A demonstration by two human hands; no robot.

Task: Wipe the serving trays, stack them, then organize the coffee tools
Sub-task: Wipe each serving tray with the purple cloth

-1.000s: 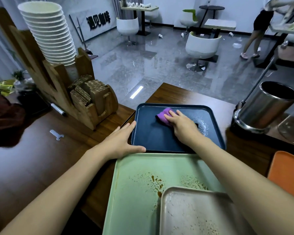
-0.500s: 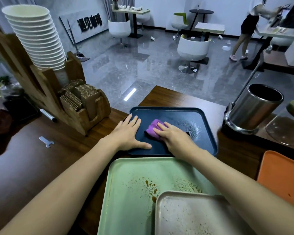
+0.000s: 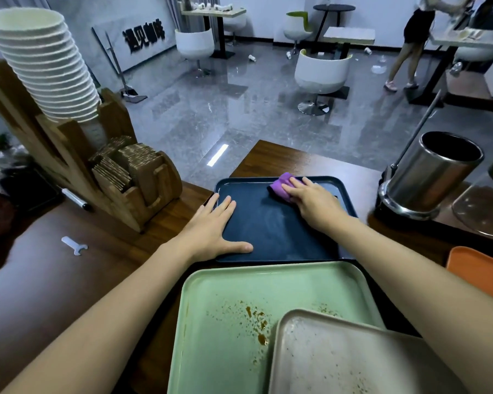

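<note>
Dark tray [image 3: 279, 231] sits flat on the wood surface [image 3: 69, 280] at its far edge, just beyond the green tray [image 3: 228, 294]. Long axis runs L-R across the view, short sides pointing toward the steel canister [image 3: 433, 174] on the R and the wooden holder [image 3: 143, 194] on the L.

Left grip [image 3: 211, 231] is released: palm down, fingers straight and spread over the tray's near-L corner, thumb along the near rim, pinning it. Right grip [image 3: 313, 203] lies over the purple cloth [image 3: 279, 186] near the far rim, fingers fairly flat and pressing down, not plainly wrapped round it.

Handling, as a guess: tray looks like stiff moulded plastic, light, smooth & probably slidy on polished wood, hence the pinning hand. Raised rim w/ rounded corners is the obvious hold, one hand per short side for lifting to stack. Cloth is soft, bunches up, and needs downward pressure to wipe.

Green tray has brown spatter, and the beige tray [image 3: 339, 359] overlapping its near-R corner is speckled w/ crumbs; both unwiped. Orange tray [image 3: 481, 271] is at the R edge, apart from the rest. Stacking not begun
</note>
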